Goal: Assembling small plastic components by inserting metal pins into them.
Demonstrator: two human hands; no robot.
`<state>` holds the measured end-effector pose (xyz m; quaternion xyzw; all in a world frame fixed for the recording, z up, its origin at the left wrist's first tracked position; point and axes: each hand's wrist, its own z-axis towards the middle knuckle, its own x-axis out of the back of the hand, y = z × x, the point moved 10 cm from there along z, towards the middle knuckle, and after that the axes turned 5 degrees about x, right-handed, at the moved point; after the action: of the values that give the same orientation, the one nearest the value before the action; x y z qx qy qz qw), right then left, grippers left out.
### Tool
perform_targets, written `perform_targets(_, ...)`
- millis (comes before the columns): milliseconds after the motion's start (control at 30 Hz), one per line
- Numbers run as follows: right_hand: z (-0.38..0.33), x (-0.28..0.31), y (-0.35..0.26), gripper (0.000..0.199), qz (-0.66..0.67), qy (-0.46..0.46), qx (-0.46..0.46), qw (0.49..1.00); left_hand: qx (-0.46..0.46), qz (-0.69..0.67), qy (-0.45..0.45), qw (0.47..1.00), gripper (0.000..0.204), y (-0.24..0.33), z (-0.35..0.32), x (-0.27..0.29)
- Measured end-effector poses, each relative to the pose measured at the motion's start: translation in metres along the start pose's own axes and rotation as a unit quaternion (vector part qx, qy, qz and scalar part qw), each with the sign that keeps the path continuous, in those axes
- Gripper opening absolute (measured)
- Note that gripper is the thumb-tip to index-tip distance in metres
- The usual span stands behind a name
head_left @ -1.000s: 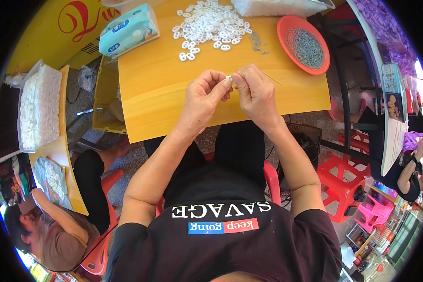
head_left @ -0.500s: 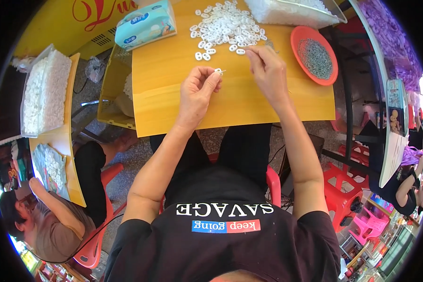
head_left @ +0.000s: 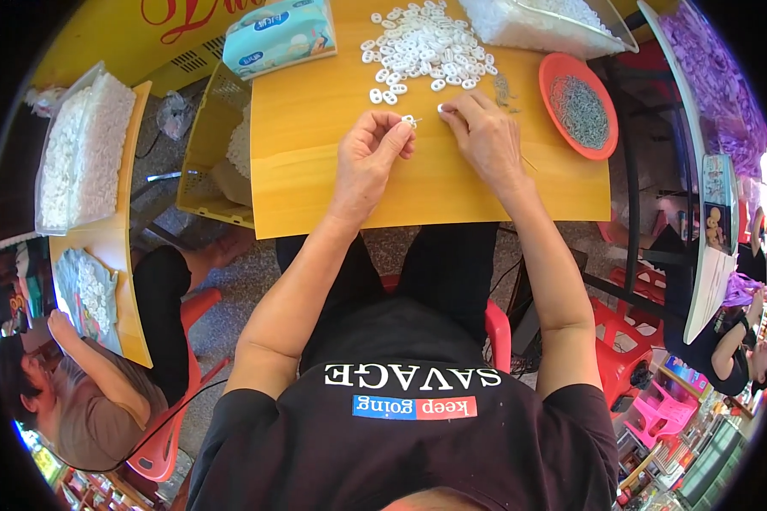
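Observation:
My left hand (head_left: 371,157) is closed in a pinch on a small white plastic piece (head_left: 407,121) with a thin metal pin sticking out to the right. To its right, my right hand (head_left: 484,136) pinches a white two-hole oval piece (head_left: 442,108) between thumb and forefinger. A short gap separates the two pieces above the yellow tabletop (head_left: 341,196). Just beyond my hands lies a loose pile of white two-hole ovals (head_left: 426,47), a few of them strayed toward me. At right, an orange-red plate (head_left: 602,152) holds many small metal pins (head_left: 579,111).
A tissue pack (head_left: 281,38) stands at the far left of the table. A clear bin of white pieces (head_left: 554,30) sits far right. Loose pins (head_left: 503,89) lie near the plate. A yellow crate (head_left: 198,162) is left of the table. Another person (head_left: 102,383) sits at left.
My right hand has come away from the pile's near edge with a white oval piece and moved nearer my left hand. The left hand keeps its pinch. The view has shifted slightly.

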<state>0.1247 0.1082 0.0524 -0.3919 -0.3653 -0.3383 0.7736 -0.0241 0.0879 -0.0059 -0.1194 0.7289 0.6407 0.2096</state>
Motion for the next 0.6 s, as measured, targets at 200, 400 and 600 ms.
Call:
perform_targets(200, -0.001, -0.005, 0.006, 0.013, 0.042, -0.021, -0.016, 0.999, 0.003, -0.009, 0.001, 1.000, 0.012, -0.003, -0.001, 0.000)
perform_targets(400, -0.004, -0.006, 0.003, 0.012, 0.034, -0.042, -0.037, 0.998, 0.001, 0.006, -0.006, 1.000, 0.011, -0.002, -0.001, -0.002)
perform_targets(600, -0.007, 0.008, -0.005, 0.017, 0.195, 0.037, -0.059, 0.978, -0.003, 0.022, 0.000, 1.000, 0.011, -0.002, -0.001, -0.001)
